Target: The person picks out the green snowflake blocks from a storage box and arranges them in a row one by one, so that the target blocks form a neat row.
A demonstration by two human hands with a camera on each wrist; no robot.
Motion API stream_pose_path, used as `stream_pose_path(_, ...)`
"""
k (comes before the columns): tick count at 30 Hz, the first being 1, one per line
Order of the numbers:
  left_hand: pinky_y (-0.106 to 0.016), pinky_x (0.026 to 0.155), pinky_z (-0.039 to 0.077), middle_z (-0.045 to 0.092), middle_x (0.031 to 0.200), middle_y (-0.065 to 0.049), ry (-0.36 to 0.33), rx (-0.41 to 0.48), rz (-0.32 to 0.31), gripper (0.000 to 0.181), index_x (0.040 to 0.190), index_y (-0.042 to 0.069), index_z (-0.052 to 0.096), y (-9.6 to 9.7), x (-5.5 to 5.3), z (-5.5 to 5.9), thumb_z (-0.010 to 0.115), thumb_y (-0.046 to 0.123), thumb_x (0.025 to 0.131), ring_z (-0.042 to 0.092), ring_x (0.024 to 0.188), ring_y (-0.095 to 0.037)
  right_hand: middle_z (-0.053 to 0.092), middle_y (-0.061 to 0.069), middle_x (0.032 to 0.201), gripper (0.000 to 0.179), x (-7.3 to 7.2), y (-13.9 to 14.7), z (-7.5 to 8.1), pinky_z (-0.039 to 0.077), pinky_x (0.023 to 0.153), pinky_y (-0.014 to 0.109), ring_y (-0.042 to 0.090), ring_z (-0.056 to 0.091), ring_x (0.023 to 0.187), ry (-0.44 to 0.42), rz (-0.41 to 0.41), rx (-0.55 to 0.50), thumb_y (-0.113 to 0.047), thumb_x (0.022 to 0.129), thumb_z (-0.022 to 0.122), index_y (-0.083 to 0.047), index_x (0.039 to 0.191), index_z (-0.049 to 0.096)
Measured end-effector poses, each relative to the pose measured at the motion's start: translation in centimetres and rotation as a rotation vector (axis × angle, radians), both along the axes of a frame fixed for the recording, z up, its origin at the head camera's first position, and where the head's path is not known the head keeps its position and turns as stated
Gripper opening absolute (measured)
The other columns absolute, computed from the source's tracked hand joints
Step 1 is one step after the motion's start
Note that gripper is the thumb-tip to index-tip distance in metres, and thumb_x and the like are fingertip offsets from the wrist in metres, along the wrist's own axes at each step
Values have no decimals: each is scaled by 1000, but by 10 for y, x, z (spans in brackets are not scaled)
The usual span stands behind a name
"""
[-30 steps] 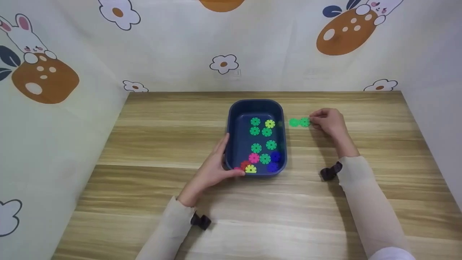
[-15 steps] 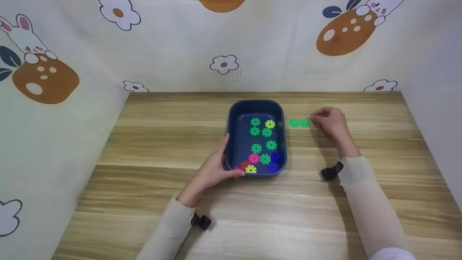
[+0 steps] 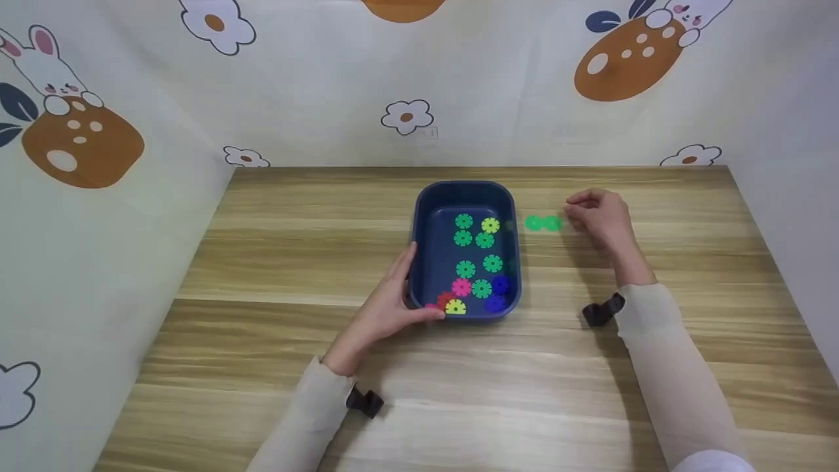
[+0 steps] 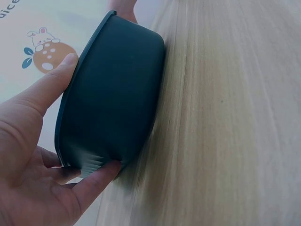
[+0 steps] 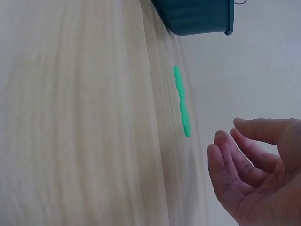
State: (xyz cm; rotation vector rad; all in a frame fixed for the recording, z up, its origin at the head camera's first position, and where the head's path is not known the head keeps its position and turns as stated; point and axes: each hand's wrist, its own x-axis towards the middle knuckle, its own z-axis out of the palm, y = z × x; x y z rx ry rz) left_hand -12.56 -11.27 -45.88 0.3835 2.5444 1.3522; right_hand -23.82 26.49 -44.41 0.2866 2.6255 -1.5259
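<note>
Two touching flat green discs [image 5: 182,100] lie near the right hand [image 3: 604,217], its fingers loosely parted from the thumb. The left hand [image 3: 383,309] pinches a dark-blue rounded-rectangular plastic tub [image 3: 436,252].

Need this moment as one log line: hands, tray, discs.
left hand: grips blue tray | right hand: holds nothing, near green discs | green discs: on table, right of tray | tray: mixed-color discs inside

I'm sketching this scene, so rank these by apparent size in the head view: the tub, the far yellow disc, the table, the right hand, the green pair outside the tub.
Largest to smallest:
1. Table
2. Tub
3. Right hand
4. Green pair
5. Far yellow disc
</note>
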Motion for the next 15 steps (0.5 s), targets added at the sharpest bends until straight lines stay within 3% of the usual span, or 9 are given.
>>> stream_pose_path(15, -53, 123, 23, 12, 169, -9, 5, -3, -10, 119, 162, 17, 10, 0, 1, 3, 88, 37, 75, 18, 155, -32, 64, -11, 86, 35, 2, -9, 11, 58, 71, 20, 1, 65, 76, 42, 32, 6, -19, 96, 65, 5, 121, 63)
